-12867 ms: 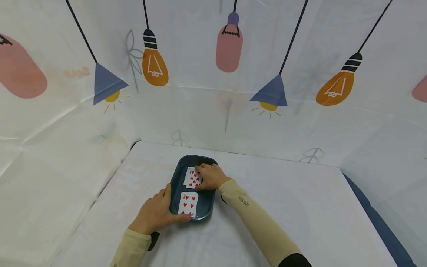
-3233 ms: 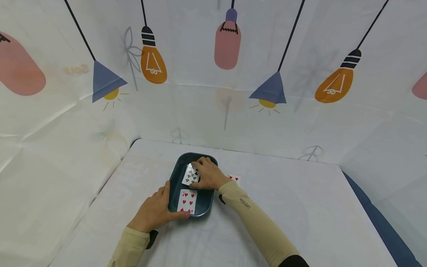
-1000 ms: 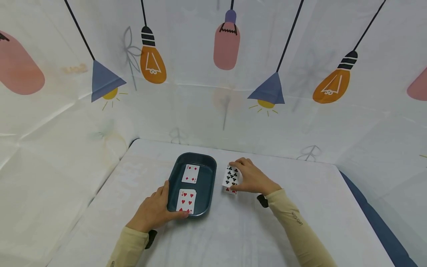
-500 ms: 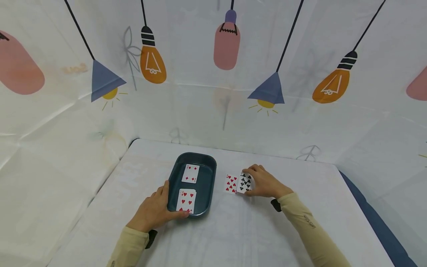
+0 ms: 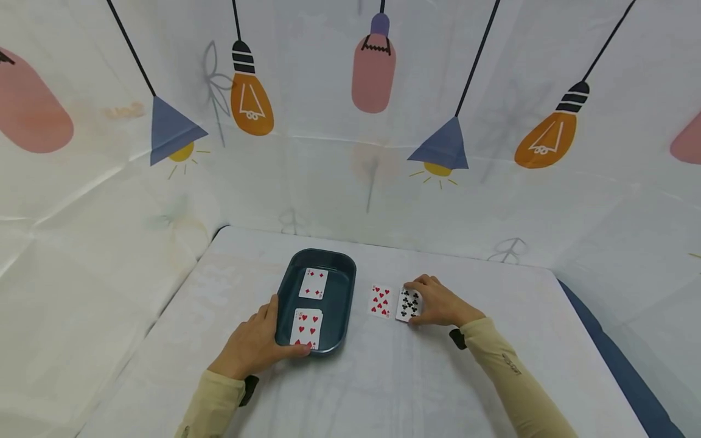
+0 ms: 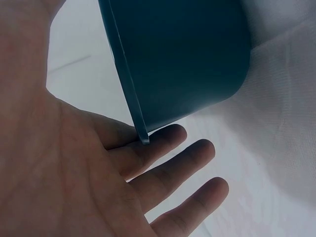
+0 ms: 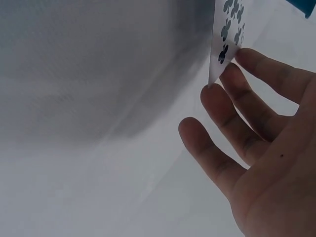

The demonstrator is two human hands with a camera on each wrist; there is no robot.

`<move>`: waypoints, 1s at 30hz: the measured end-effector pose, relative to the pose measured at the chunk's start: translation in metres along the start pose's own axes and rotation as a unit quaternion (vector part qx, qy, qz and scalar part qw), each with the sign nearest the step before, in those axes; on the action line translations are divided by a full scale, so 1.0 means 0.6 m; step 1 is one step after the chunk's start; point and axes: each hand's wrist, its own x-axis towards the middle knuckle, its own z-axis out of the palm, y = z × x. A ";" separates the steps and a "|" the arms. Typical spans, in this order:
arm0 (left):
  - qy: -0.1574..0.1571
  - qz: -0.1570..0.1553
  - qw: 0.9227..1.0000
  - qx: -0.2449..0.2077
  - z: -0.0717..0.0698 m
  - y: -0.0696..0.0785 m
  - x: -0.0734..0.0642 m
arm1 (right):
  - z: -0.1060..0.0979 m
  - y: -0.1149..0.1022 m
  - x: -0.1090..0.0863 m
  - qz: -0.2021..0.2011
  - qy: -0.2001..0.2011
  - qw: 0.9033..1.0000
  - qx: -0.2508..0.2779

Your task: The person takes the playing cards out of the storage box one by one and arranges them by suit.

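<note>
The right hand (image 5: 439,303) pinched a clubs playing card (image 5: 408,303) beside a hearts card (image 5: 380,302); the left hand (image 5: 256,343), loosely spread, touched the teal tray (image 5: 337,307)

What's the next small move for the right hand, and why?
Probably lower the club card flat and let go: the right hand pinches it by its edges, just right of the heart card lying on the white cloth.
</note>
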 end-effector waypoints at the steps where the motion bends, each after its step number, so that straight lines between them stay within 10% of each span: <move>1: 0.000 -0.001 1.000 0.000 0.000 0.000 0.000 | 0.001 0.001 0.000 0.000 -0.005 1.000 0.004; 30: 0.001 -0.005 1.000 0.000 0.002 -0.001 0.001 | 0.003 0.000 0.022 0.027 0.008 0.998 0.052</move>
